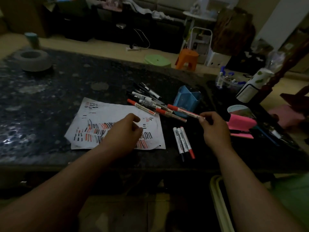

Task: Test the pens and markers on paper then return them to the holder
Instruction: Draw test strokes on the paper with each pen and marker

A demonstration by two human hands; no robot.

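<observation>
Red marker [184, 112] in rt hand [215, 129], label txt illegible.

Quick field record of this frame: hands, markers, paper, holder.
left hand: loosely curled, resting on the paper, nothing visible in it
right hand: pinches one end of a red marker, raised off the table
paper: covered in red and black test strokes
pile: loose markers lying between paper and holder
three markers: side by side, right of the paper
holder: blue, upright, no pens seen sticking out
</observation>
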